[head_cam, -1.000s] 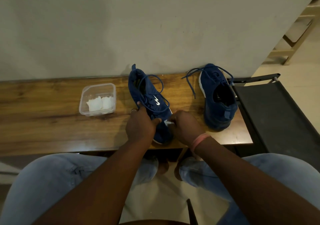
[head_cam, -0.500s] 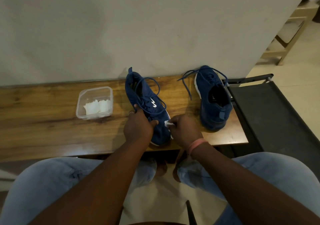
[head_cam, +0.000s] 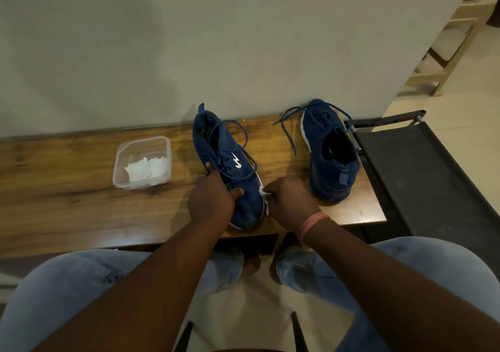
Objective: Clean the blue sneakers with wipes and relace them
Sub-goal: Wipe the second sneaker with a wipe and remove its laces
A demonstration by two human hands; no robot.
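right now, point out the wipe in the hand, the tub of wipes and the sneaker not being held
wipe (head_cam: 263, 192), head view, white corner showing by the fingers
tub (head_cam: 140, 143), head view, far rim
other sneaker (head_cam: 341, 181), head view, heel fabric

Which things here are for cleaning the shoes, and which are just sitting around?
For the job: held shoe, other shoe, wipe in the right hand, left hand, tub of wipes.
Just there: black chair, wooden bench, pink wristband.

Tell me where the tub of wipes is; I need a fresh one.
In the head view, the clear tub sits on the wooden table, left of the sneaker held by the left hand.
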